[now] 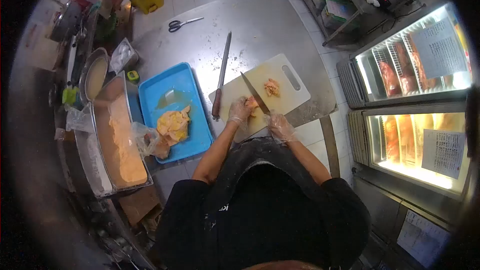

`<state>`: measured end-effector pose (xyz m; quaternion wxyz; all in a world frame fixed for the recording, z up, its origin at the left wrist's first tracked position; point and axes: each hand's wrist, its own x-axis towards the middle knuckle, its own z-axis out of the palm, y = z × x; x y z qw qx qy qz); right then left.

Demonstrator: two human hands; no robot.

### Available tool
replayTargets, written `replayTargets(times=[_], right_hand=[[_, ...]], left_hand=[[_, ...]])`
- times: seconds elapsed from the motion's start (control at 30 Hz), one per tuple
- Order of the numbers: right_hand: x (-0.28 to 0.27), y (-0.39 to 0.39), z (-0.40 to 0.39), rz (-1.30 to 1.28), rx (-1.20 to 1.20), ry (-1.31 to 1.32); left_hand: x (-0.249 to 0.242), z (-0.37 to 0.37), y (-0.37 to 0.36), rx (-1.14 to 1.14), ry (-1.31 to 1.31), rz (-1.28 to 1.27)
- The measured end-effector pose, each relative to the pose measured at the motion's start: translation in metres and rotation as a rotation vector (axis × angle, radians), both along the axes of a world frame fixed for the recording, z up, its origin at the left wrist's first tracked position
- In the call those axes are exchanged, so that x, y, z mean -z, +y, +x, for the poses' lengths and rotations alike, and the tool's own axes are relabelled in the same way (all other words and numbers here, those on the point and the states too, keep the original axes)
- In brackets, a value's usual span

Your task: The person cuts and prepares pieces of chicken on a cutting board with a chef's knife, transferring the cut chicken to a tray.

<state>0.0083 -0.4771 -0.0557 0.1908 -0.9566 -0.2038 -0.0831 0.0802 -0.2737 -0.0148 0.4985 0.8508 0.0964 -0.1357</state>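
Note:
My right hand [281,128], in a clear plastic glove, is closed round the handle of a kitchen knife [255,93]. The blade points away from me across a white cutting board [284,101]. Also gloved, my left hand [240,110] pinches a piece of raw chicken [252,102] on the board, just left of the blade. A small heap of cut chicken [271,87] lies on the board to the right of the knife. Left of the board, a blue tray [201,129] holds more raw chicken pieces [173,124] and some liquid.
A sharpening steel [224,65] lies against the board's left edge, and scissors [185,24] lie farther back on the metal table [280,22]. At left stand a metal pan [122,135] of orange powder and a bowl [96,77]. Lit glass-door fridges [417,140] stand at right.

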Motion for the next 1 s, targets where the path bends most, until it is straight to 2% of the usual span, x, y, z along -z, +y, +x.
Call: replayTargets(times=[0.1,0.17,0.23,0.3,0.4,0.5,0.6,0.7,0.8,0.9,1.0], right_hand=[[-0.017,-0.002,0.002,0.000,-0.044,-0.139],[-0.030,-0.002,0.005,0.169,-0.007,0.193],[-0.025,-0.004,0.006,0.197,0.004,0.277],[-0.010,-0.004,0.006,0.086,-0.010,0.121],[-0.005,-0.001,0.012,0.061,0.143,0.421],[-0.015,0.002,0.012,0.120,0.183,0.463],[-0.028,0.002,0.023,0.099,0.170,0.615],[-0.040,-0.005,0.020,0.129,0.252,0.551],[-0.077,-0.004,0.021,0.162,0.370,0.614],[-0.074,-0.011,0.017,0.217,0.313,0.582],[-0.068,-0.009,0.016,0.233,0.324,0.548]], left_hand=[[-0.013,-0.009,0.004,0.111,-0.160,0.139],[0.036,-0.011,0.011,0.129,-0.133,0.077],[0.029,-0.010,0.012,0.138,-0.102,0.089],[0.006,-0.016,0.013,0.142,-0.059,0.176],[-0.029,-0.021,0.001,0.087,-0.447,0.371],[-0.056,-0.016,-0.006,0.230,-0.463,0.418],[-0.018,-0.009,-0.004,0.279,-0.603,0.306],[0.012,0.003,-0.003,0.447,-0.546,0.591],[-0.006,0.005,-0.003,0.290,-0.681,0.391],[-0.013,0.007,-0.002,0.265,-0.575,0.306],[0.005,0.008,-0.008,0.110,-0.276,0.147]])
